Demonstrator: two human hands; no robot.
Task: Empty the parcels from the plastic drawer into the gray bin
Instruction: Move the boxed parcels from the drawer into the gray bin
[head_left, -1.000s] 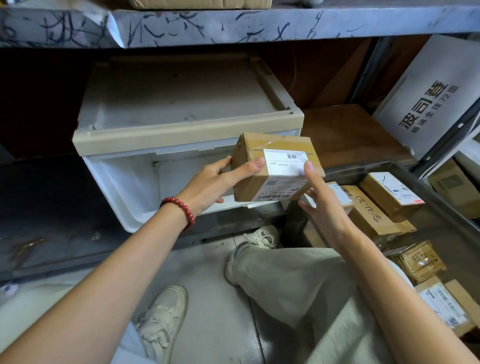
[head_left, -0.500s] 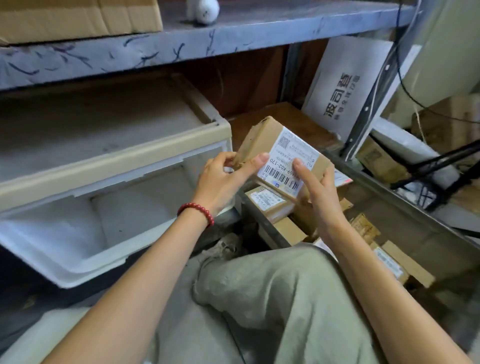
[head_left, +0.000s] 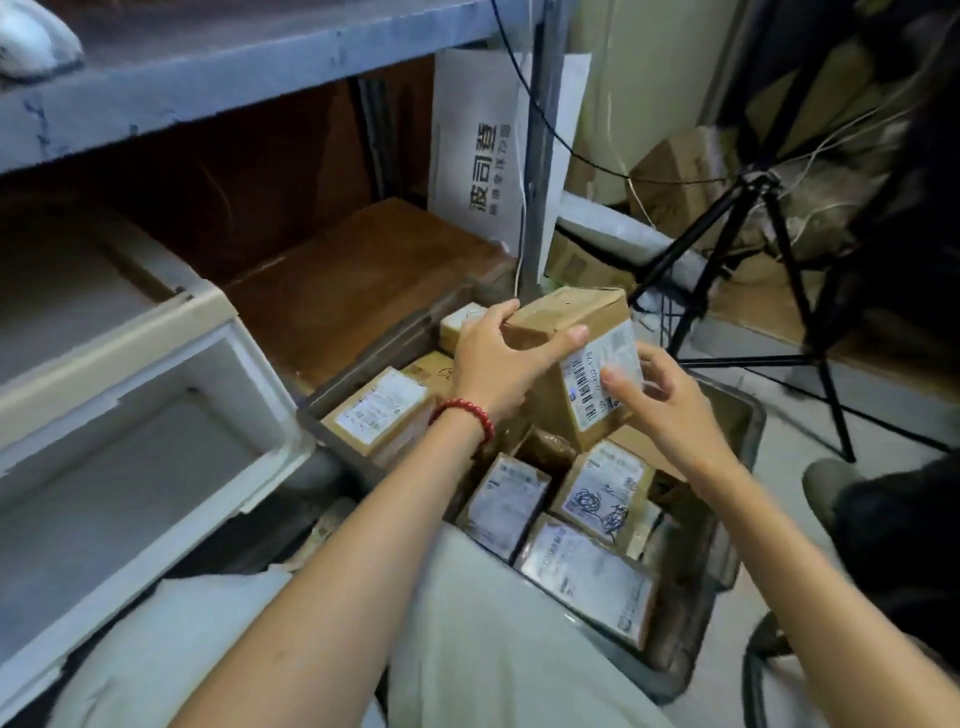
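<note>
Gray plastic forms the bin (head_left: 748, 415), which sits on the floor at the person's right and holds a crowd of cardboard parcels: one with a white label (head_left: 376, 410) lies against the near-left rim, a scribbled-on labelled one (head_left: 602, 493) and two more labelled parcels (head_left: 506, 501) (head_left: 587, 577) are packed toward the near end, and a small pale one (head_left: 460, 317) peeks out at the far corner. Above this load, a brown cardboard box (head_left: 576, 364) with a barcode label is held tilted, its lower corner down among the parcels. The left hand (head_left: 498, 364), with a red bead bracelet (head_left: 465, 413) at the wrist, wraps around the box's upper left edge, thumb across its front. The right hand (head_left: 665, 410) has its fingers half spread, with the thumb tip on the label; whether the other fingers touch the box I cannot tell. To the left, the white plastic drawer (head_left: 156, 415) stands pulled out of its beige cabinet (head_left: 104, 332), and the part of its inside that shows holds nothing. Behind the bin a metal shelf post (head_left: 537, 156) rises, with a white printed carton (head_left: 478, 156) leaning beside it. A black tripod (head_left: 769, 260) stands to the right near the bin's far corner, cables and boxes beyond it. The person's light trouser leg (head_left: 493, 649) covers the bin's near edge.
</note>
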